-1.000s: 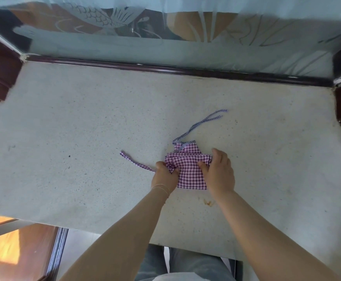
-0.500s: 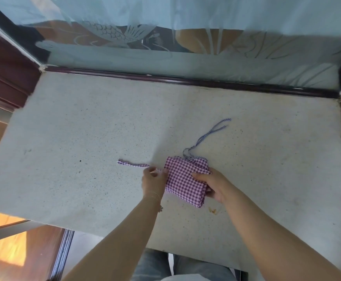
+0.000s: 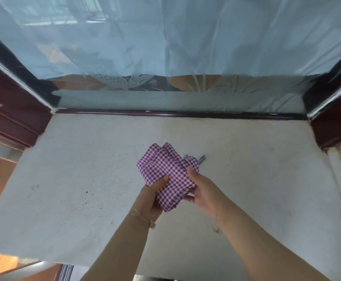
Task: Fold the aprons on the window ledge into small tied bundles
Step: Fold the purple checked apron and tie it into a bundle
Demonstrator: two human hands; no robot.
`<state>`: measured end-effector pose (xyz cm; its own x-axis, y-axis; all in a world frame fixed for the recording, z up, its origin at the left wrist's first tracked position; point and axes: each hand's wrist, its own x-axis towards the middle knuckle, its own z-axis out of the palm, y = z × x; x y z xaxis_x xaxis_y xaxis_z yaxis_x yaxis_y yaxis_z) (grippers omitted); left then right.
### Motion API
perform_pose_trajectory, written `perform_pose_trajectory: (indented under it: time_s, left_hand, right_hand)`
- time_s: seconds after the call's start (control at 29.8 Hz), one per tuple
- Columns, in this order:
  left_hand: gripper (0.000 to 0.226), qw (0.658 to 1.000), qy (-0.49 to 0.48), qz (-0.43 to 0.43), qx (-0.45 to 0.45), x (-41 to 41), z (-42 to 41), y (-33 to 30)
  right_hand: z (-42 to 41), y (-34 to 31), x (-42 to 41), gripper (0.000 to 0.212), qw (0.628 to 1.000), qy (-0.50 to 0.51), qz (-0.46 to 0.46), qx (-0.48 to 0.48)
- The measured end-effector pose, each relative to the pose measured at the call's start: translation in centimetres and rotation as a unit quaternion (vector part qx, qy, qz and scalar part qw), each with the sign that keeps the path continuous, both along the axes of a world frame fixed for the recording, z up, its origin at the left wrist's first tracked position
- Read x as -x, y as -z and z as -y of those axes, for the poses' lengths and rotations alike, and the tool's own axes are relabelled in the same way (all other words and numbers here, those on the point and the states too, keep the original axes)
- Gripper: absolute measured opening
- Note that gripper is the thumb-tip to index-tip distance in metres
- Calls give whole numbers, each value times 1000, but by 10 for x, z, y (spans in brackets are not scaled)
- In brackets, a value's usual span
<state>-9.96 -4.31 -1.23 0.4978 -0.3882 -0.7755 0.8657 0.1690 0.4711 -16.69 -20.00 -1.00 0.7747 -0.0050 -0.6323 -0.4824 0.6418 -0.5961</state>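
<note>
Together, left hand (image 3: 152, 196), right hand (image 3: 201, 192), both gripping folded apron (image 3: 163, 169)

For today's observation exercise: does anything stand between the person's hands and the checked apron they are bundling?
Nothing visible does. The left hand and right hand both grip the folded apron directly, held over the window ledge.

The window ledge (image 3: 246, 179) lies bare toward its left, right and near edges, so a hand could pass freely there. At its middle both hands hold the folded gingham apron (image 3: 165, 175). The far edge is closed by the window frame rail (image 3: 175, 114) and curtain (image 3: 165, 47); dark red wooden jambs (image 3: 335, 128) block both far corners.
</note>
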Motion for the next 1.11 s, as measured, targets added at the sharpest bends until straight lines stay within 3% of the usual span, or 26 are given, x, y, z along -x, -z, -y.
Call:
perform_pose_trajectory:
  time_s: [0.13,0.2,0.27,0.34,0.47,0.6,0.74,0.9,0.97,1.04,1.11]
  left_hand:
    - [100,997,67,17,33,-17,-17,-28]
    - [108,992,107,38,53,-26,-27,-37]
    - [109,990,121,51,48,-33,-35,-42]
    - [104,988,134,78,26,-41,-44,-51]
    - [76,979,137,149,-34,-51,-47,-67]
    - [79,938,191,248,-151,-63,-48,-86]
    - [50,857,267,386,-214,-73,-49,-106]
    - [26,659,368,553,-352,-76,-47,-129]
    - [26,619,369,579,-380,-76,-46,-134]
    - [33,637,380,567,-359,-78,-48,-141]
    - [45,709,414,503,-271,-83,-54,-151]
  right_hand:
    - [-6,-14,1,78,976,83,7,-201]
    - [-22,-24,-4,73,968,79,47,-231]
    - [-31,-37,-13,55,964,123,69,-227]
    - [-37,-51,-21,38,968,163,89,-168]
    - [-52,-71,-28,30,976,153,100,118]
    - [-74,-86,-30,39,898,53,148,410]
    - [-91,-100,-35,51,843,-10,185,504]
    - [-115,-105,-43,40,759,-37,201,618]
    - [-118,-107,-45,38,751,-42,195,630]
    - [-121,-113,-48,40,762,-38,185,619]
    - [-120,-122,-48,52,789,-31,183,585]
